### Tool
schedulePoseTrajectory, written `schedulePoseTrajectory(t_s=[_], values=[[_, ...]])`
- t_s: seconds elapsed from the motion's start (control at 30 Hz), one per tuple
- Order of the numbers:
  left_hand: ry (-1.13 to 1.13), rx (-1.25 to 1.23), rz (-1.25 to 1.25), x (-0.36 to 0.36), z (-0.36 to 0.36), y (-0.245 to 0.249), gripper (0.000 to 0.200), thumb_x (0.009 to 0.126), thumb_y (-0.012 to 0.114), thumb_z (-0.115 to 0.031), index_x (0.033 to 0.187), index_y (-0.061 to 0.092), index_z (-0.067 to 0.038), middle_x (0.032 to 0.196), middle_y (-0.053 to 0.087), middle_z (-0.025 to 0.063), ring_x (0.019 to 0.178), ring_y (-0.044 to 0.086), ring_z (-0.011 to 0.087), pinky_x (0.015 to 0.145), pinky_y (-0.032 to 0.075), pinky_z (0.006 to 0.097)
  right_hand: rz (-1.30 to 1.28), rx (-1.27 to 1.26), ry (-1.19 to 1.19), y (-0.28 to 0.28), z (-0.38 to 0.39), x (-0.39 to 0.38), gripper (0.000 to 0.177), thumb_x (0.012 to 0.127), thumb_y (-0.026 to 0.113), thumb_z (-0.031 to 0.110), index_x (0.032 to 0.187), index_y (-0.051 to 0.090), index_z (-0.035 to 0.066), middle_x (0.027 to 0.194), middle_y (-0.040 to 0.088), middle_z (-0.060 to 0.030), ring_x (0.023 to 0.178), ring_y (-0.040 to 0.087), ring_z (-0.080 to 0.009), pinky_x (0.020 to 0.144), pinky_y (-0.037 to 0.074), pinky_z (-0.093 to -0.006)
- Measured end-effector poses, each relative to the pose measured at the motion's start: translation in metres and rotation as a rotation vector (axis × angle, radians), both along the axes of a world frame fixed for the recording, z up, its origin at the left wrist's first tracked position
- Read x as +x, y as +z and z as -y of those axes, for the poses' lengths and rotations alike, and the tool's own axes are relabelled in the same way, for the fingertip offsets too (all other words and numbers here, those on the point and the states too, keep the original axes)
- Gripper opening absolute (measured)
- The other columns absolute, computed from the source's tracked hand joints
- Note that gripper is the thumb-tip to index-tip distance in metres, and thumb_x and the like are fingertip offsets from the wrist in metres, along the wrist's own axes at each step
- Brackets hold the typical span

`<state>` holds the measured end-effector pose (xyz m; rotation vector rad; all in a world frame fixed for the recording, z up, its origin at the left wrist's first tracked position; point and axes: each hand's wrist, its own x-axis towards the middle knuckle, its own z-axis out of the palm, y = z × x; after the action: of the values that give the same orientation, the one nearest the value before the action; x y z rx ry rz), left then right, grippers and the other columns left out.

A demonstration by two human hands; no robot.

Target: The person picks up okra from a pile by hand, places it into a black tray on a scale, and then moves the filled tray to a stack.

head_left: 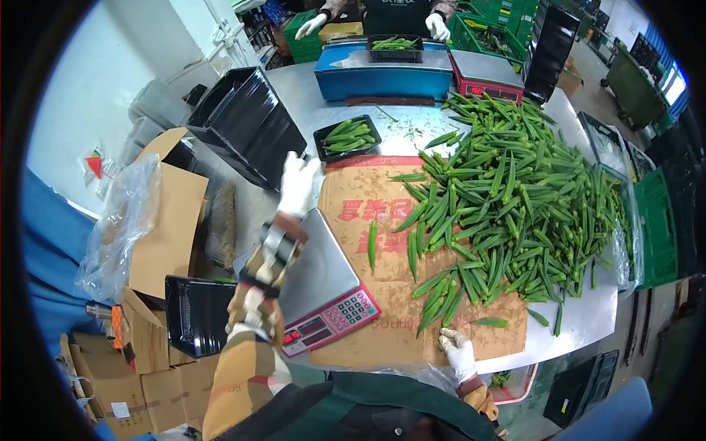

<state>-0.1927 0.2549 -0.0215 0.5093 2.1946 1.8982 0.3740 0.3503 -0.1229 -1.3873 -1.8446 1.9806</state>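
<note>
Spread and empty, the gloved left hand (298, 184) is stretched out over the table, its fingertips just beside the lower corner of a stack of black trays (246, 128) and near a filled tray of okra (347, 137) to its right. Whether the fingers touch the stack cannot be told. Under the left forearm lies a weighing scale (323, 283) with a bare steel pan and a red keypad. The gloved right hand (457, 351) rests low at the near edge of a cardboard sheet (368, 209); whether it is closed on anything cannot be told. A loose okra pod (489, 322) lies just beside it, and a single pod (372, 245) lies alone on the cardboard by the scale. Right of that spreads a big okra heap (515, 191). Across the table a co-worker's gloved hand (438, 28) is near a blue machine (382, 73) bearing another okra tray (395, 48)
</note>
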Motion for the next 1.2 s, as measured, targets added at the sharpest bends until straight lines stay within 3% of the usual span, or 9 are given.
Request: schedulePoseTrajectory(t_s=[0.1, 0.3, 0.43, 0.53, 0.7, 0.77, 0.87, 1.03, 1.2], values=[[0.15, -0.183, -0.385, 0.07, 0.09, 0.069, 0.065, 0.097, 0.065, -0.015, 0.154, 0.036, 0.001, 0.158, 0.039, 0.0204, 0.144, 0.04, 0.0301, 0.12, 0.031, 0.0384, 0.008, 0.013, 0.028, 0.001, 0.007, -0.004, 0.033, 0.096, 0.067, 0.006, 0.128, 0.064, -0.005, 0.099, 0.07, -0.003, 0.086, 0.062, -0.008, 0.077, 0.052, -0.0225], [0.701, -1.024, -0.757, 0.177, 0.288, 0.111, 0.042, 0.103, 0.055, -0.025, 0.13, 0.061, 0.006, 0.121, 0.067, 0.0254, 0.113, 0.063, 0.0422, 0.101, 0.047, 0.0451, 0.038, 0.243, 0.169, -0.019, 0.016, -0.003, 0.044, 0.094, 0.069, 0.017, 0.13, 0.061, -0.005, 0.122, 0.069, -0.0208, 0.111, 0.069, -0.029, 0.097, 0.053, -0.0357], [0.59, -0.751, -0.181, 0.202, 0.376, 0.066, 0.046, 0.105, 0.055, -0.036, 0.108, 0.071, 0.008, 0.088, 0.072, 0.0084, 0.079, 0.06, 0.0154, 0.078, 0.049, 0.0322, 0.075, 0.217, 0.172, -0.009, 0.018, -0.009, 0.043, 0.093, 0.07, 0.013, 0.13, 0.06, -0.005, 0.119, 0.07, -0.0175, 0.106, 0.07, -0.0232, 0.092, 0.054, -0.0315], [0.568, -0.528, -0.138, 0.179, 0.408, 0.051, 0.04, 0.102, 0.062, -0.029, 0.116, 0.07, 0.008, 0.102, 0.073, 0.0058, 0.09, 0.06, 0.0104, 0.088, 0.048, 0.0278, 0.055, 0.211, 0.169, -0.007, 0.018, -0.009, 0.042, 0.093, 0.071, 0.014, 0.13, 0.061, -0.004, 0.116, 0.071, -0.0151, 0.099, 0.069, -0.0188, 0.089, 0.054, -0.0297], [0.864, -0.075, 0.039, 0.18, 0.387, 0.086, 0.041, 0.097, 0.069, -0.025, 0.121, 0.068, 0.009, 0.118, 0.071, 0.0107, 0.101, 0.063, 0.013, 0.097, 0.049, 0.0281, 0.083, 0.134, 0.143, 0.002, 0.018, 0.008, 0.04, 0.094, 0.069, 0.011, 0.131, 0.062, -0.002, 0.112, 0.072, -0.0114, 0.098, 0.067, -0.0144, 0.088, 0.053, -0.0278], [0.938, -0.399, -0.617, 0.182, 0.383, 0.092, 0.027, 0.099, 0.066, -0.017, 0.113, 0.073, 0.004, 0.109, 0.075, 0.0116, 0.098, 0.068, 0.017, 0.091, 0.052, 0.0304, 0.038, 0.045, 0.092, -0.004, 0.018, 0.018, 0.039, 0.094, 0.068, 0.01, 0.131, 0.063, -0.002, 0.114, 0.072, -0.0102, 0.099, 0.066, -0.0129, 0.089, 0.052, -0.027], [0.948, -0.635, -0.949, 0.206, 0.318, 0.117, 0.019, 0.098, 0.068, -0.014, 0.107, 0.075, 0.0, 0.105, 0.076, 0.0125, 0.095, 0.07, 0.0187, 0.088, 0.054, 0.0307, -0.029, -0.028, 0.012, -0.004, 0.006, 0.023, 0.034, 0.096, 0.066, 0.006, 0.128, 0.064, -0.003, 0.118, 0.071, -0.0101, 0.105, 0.064, -0.014, 0.094, 0.05, -0.0261], [0.296, -0.435, -0.67, 0.251, 0.195, 0.092, 0.016, 0.089, 0.078, -0.016, 0.081, 0.073, -0.003, 0.084, 0.067, 0.0077, 0.073, 0.061, 0.0192, 0.073, 0.051, 0.0345, -0.115, 0.058, -0.069, 0.005, -0.036, 0.016, 0.033, 0.096, 0.067, 0.008, 0.126, 0.064, -0.006, 0.121, 0.07, -0.0113, 0.108, 0.065, -0.0169, 0.097, 0.05, -0.0293], [-0.011, -0.716, -0.797, 0.271, 0.165, 0.055, 0.037, 0.084, 0.08, -0.012, 0.12, 0.071, -0.008, 0.105, 0.067, 0.01, 0.101, 0.061, 0.0266, 0.092, 0.048, 0.0381, -0.089, 0.291, -0.163, 0.025, -0.098, 0.001, 0.037, 0.095, 0.068, 0.01, 0.128, 0.063, -0.005, 0.12, 0.07, -0.0137, 0.106, 0.067, -0.0186, 0.095, 0.053, -0.0313]])
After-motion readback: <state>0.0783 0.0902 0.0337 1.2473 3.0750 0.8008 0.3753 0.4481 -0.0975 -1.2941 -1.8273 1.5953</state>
